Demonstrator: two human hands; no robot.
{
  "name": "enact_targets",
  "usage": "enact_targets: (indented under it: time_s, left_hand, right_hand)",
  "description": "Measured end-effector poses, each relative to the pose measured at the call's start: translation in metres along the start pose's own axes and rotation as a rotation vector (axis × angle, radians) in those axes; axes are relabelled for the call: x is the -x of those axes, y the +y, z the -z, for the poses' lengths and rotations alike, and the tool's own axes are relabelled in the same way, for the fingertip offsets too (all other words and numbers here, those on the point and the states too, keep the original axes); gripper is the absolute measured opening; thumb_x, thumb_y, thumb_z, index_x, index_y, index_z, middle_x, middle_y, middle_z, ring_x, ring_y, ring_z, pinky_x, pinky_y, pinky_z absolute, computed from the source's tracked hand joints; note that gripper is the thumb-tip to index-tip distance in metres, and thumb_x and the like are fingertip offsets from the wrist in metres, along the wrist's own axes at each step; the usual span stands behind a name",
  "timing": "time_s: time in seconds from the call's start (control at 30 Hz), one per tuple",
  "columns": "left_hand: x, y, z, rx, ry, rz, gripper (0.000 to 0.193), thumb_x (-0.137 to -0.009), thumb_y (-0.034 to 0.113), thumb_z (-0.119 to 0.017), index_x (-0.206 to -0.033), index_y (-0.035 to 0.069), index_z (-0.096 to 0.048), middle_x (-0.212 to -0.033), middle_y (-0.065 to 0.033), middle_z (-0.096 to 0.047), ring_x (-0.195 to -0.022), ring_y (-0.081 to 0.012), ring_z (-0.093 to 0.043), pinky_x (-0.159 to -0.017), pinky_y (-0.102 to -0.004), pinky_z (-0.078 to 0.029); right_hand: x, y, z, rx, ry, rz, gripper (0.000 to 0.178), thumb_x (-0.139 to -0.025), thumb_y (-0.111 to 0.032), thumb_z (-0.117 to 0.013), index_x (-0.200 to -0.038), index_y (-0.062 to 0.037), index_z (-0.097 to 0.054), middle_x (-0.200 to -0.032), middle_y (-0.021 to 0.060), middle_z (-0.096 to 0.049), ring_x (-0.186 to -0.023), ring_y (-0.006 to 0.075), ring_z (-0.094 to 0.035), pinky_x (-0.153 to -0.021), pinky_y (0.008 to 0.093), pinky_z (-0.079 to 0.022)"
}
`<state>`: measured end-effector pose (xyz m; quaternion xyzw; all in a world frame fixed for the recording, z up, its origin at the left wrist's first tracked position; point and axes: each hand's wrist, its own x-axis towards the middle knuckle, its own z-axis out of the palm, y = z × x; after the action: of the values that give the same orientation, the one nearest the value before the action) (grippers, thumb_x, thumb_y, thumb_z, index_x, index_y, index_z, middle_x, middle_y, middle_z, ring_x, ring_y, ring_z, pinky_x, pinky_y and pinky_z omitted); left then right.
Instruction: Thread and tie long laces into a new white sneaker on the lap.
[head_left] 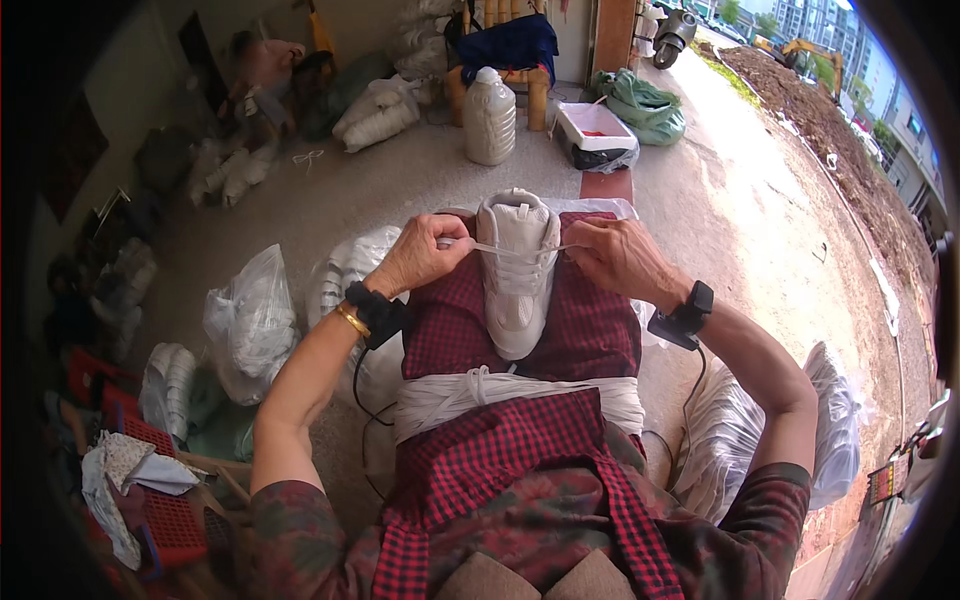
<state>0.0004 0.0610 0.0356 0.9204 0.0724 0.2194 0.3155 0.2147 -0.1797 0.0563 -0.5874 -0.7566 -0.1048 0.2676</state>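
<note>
A concrete floor [755,225] spreads around the seated person, sunlit on the right and shaded on the left. A red-and-black checked apron [440,325] covers the lap. To the right lies a plastic-wrapped white stack [720,435]; to the left stands a filled clear plastic bag [250,325]. A thick hank of white laces [450,402] runs across the lap, nearer the torso than the white high-top sneaker [517,275], which rests on the apron between the two hands, toe toward the person. A cloudy plastic jug [490,118] stands beyond it. The left hand [428,248] and right hand [617,255] each pinch the shoelace [489,247], fingers curled, drawing it straight across the upper lacing. A gold bracelet [352,320] circles the left forearm.
</note>
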Motion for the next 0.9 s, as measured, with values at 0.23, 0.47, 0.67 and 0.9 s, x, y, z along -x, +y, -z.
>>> enact_targets:
  time_s: [0.23,0.47,0.67,0.9]
  left_hand:
    - [0.006,0.003,-0.001,0.035,-0.017,-0.004,0.017,-0.086,0.017,-0.069,-0.087,0.0,-0.067,-0.07,-0.0034,-0.061,-0.065,-0.0101,-0.052,-0.06,-0.031,-0.044]
    - [0.026,-0.019,0.016,-0.631,0.096,-0.605,0.023,-0.085,0.026,-0.073,-0.099,0.014,-0.059,-0.074,-0.0069,-0.049,-0.064,-0.0231,-0.061,-0.054,-0.0368,-0.051]
    - [0.072,-0.018,0.134,-1.007,0.05,-0.538,0.014,-0.09,0.018,-0.064,-0.099,0.012,-0.055,-0.078,-0.0069,-0.049,-0.065,-0.0242,-0.059,-0.055,-0.0372,-0.049]
    - [0.144,0.027,0.287,-1.427,0.051,-0.439,0.029,-0.083,0.002,-0.06,-0.111,0.004,-0.056,-0.091,-0.0158,-0.054,-0.079,-0.0353,-0.061,-0.066,-0.0421,-0.051]
  right_hand:
    - [0.029,0.025,-0.011,0.125,-0.058,-0.087,0.016,-0.095,-0.017,-0.057,-0.106,-0.0058,-0.06,-0.09,0.0111,-0.061,-0.075,0.0333,-0.064,-0.063,0.0443,-0.05]
    - [0.043,0.039,0.011,0.197,-0.014,0.074,0.011,-0.093,-0.009,-0.059,-0.104,-0.0053,-0.061,-0.083,0.0102,-0.055,-0.067,0.0285,-0.06,-0.06,0.0403,-0.05]
    - [0.115,0.064,0.125,0.501,-0.106,-0.181,0.018,-0.084,0.004,-0.055,-0.1,-0.0029,-0.058,-0.087,0.0119,-0.06,-0.074,0.0291,-0.064,-0.066,0.0401,-0.055]
    - [0.215,0.072,0.306,0.962,0.018,-0.501,0.027,-0.096,0.001,-0.051,-0.122,-0.0035,-0.059,-0.114,0.0183,-0.07,-0.097,0.0388,-0.069,-0.082,0.0454,-0.057]
